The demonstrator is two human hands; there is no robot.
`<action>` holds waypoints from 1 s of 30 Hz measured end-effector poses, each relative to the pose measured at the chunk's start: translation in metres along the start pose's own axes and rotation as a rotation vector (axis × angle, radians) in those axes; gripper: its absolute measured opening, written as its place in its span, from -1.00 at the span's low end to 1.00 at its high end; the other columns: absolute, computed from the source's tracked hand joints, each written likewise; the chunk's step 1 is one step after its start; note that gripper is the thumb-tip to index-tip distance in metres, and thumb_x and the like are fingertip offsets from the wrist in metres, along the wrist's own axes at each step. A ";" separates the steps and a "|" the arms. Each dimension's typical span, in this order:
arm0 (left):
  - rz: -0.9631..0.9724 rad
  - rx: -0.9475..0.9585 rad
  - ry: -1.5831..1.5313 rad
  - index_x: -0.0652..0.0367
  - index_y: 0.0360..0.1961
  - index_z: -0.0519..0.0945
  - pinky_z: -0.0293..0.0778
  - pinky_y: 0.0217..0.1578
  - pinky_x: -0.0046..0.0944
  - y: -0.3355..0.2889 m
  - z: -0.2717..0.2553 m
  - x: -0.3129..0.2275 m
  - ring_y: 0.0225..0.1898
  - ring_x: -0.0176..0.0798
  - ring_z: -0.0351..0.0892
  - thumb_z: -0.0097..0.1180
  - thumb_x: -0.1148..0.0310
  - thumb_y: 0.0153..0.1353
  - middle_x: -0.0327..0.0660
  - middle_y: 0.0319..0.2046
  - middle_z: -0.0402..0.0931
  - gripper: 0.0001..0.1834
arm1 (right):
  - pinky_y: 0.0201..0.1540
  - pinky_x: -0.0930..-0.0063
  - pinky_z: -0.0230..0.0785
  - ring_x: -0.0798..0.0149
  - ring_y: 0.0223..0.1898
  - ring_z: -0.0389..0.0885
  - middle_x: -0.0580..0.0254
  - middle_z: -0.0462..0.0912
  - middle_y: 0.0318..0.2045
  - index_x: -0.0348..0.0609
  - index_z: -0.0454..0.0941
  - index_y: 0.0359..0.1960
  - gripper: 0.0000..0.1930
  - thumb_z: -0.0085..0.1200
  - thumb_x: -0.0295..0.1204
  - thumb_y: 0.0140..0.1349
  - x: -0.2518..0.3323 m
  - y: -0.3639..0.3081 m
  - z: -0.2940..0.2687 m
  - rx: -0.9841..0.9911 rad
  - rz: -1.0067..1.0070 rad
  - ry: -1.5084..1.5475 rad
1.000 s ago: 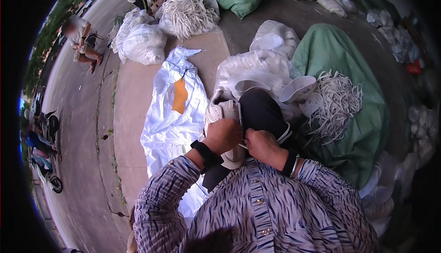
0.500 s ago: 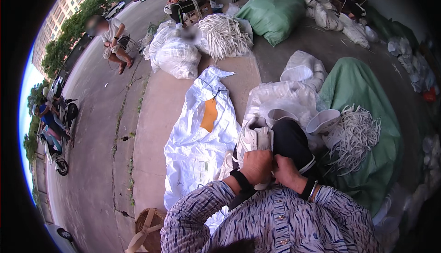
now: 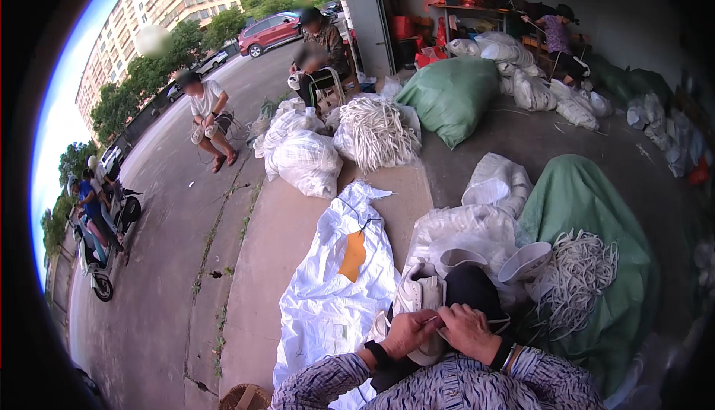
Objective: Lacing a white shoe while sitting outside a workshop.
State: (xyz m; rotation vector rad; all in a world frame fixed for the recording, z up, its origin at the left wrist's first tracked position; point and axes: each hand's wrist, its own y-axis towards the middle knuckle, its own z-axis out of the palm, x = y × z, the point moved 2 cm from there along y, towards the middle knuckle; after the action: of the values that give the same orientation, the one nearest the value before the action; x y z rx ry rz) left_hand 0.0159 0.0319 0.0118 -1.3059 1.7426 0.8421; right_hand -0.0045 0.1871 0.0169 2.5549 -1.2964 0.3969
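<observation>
A pale beige-and-white lace-up shoe (image 3: 418, 291) rests on my lap, its toe end pointing toward me. Over it, my left hand (image 3: 408, 333) is closed in a pinch, with a thin white shoelace (image 3: 430, 320) at its fingertips. My right hand (image 3: 471, 332) comes in from the other side, fingers bent and closed, its tips meeting the same lace. Its palm side is hidden. Right of my knee lies a tangled heap of white shoelaces (image 3: 577, 276) on a green sack (image 3: 588, 201).
A white woven sack (image 3: 313, 313) with an orange patch (image 3: 352, 256) lies flat at my left. Clear bags (image 3: 462, 231) of pale shoe parts stand ahead. Farther off are a stuffed green sack (image 3: 450, 97), a lace pile (image 3: 376, 131) and several people. A wicker basket (image 3: 246, 396) sits at lower left.
The view has tilted up, so the scene sits lower in the picture. My right hand has turned back-up over the shoe, and both hands' fingertips now meet at the lace.
</observation>
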 end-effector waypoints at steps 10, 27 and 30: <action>-0.270 -0.276 -0.652 0.26 -0.22 0.55 0.27 -0.53 -0.52 0.011 0.004 -0.006 -0.56 -0.57 0.33 -0.07 0.22 0.32 -0.38 -0.57 0.45 -0.70 | -0.22 0.21 0.10 0.22 -0.31 0.49 0.27 0.47 -0.46 0.05 0.50 -0.34 -0.82 0.08 -0.32 -0.03 -0.017 0.017 -0.013 0.044 -0.316 -0.007; 0.195 0.580 0.866 0.22 -0.40 0.57 0.52 -0.36 -0.06 0.063 0.018 0.021 -0.39 0.03 0.60 -0.05 0.39 0.07 -0.03 -0.47 0.57 -0.82 | -0.28 0.28 0.10 0.23 -0.43 0.50 0.32 0.50 -0.64 0.05 0.50 -0.46 -0.90 0.03 -0.28 0.04 -0.047 0.010 0.007 0.040 -0.506 -0.026; 0.214 0.699 0.866 0.25 -0.48 0.59 0.52 -0.37 -0.07 0.076 0.022 0.018 -0.39 0.04 0.60 -0.01 0.33 0.06 0.01 -0.47 0.57 -0.79 | -0.26 0.27 0.11 0.21 -0.42 0.49 0.30 0.50 -0.64 0.02 0.51 -0.52 -0.84 0.10 -0.23 -0.02 -0.050 0.008 0.006 0.043 -0.501 0.014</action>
State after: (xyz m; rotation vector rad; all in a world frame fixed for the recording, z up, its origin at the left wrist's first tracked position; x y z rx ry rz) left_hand -0.0557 0.0620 -0.0105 -1.0437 2.5405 -0.3333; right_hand -0.0388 0.2177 -0.0058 2.7782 -0.6070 0.3369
